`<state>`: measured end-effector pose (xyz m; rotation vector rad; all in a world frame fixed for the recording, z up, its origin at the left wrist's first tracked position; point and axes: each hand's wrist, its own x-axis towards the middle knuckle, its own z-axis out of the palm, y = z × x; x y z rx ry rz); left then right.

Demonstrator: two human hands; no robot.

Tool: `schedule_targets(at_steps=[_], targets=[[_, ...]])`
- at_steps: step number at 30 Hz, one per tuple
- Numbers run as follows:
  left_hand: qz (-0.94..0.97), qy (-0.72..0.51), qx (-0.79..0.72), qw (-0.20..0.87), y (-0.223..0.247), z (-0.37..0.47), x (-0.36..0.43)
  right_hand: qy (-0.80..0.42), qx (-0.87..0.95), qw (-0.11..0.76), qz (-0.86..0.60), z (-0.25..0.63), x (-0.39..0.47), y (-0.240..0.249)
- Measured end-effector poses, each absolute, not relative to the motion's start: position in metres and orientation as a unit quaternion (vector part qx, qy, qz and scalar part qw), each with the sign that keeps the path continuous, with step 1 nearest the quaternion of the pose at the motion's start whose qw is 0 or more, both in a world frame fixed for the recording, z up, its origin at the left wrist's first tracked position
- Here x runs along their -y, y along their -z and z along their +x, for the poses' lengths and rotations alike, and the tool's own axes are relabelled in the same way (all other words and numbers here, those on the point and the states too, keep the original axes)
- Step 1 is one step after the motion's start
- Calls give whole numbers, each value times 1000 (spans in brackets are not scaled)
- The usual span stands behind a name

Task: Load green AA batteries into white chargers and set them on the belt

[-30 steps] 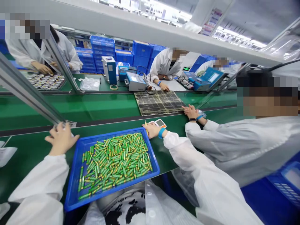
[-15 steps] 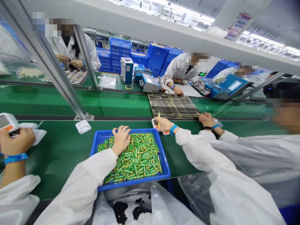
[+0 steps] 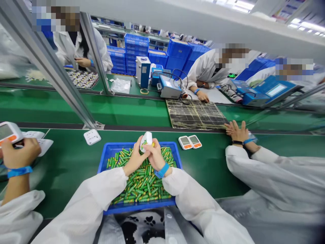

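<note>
The fingers of left hand [image 3: 135,160] and right hand [image 3: 156,158] grasp the white device [image 3: 147,138] above green batteries [image 3: 145,181] in the blue tray [image 3: 178,156], where holding it steady seems wise

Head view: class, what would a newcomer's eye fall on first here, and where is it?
Probably the blue tray full of green batteries, low in the middle, at the near edge of the table. Over its far part, the left hand and right hand meet around a white gadget. Right of the tray lie two white displays with orange patches.
</note>
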<state>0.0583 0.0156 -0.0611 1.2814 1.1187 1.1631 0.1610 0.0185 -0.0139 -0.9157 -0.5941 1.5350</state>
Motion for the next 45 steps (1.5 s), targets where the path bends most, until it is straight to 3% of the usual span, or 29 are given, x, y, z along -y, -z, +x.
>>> schedule_targets(at_steps=[6, 11, 18, 24, 29, 45], targets=[[515, -493, -422, 560, 47, 55, -27, -688, 291, 551, -373, 177, -20, 11], [519, -513, -437, 526, 39, 52, -31, -675, 376, 526, -355, 187, -25, 7], [552, -519, -461, 462, 28, 46, -24, -479, 452, 642, -392, 225, -34, -5], [717, -388, -524, 247, 15, 42, -17, -510, 458, 574, -448, 231, -30, -3], [781, -338, -504, 146, 19, 41, -18, -465, 516, 537, -478, 218, -16, -1], [815, -240, -522, 81, 11, 41, -15, -273, 743, 412, -452, 198, 4, -5]])
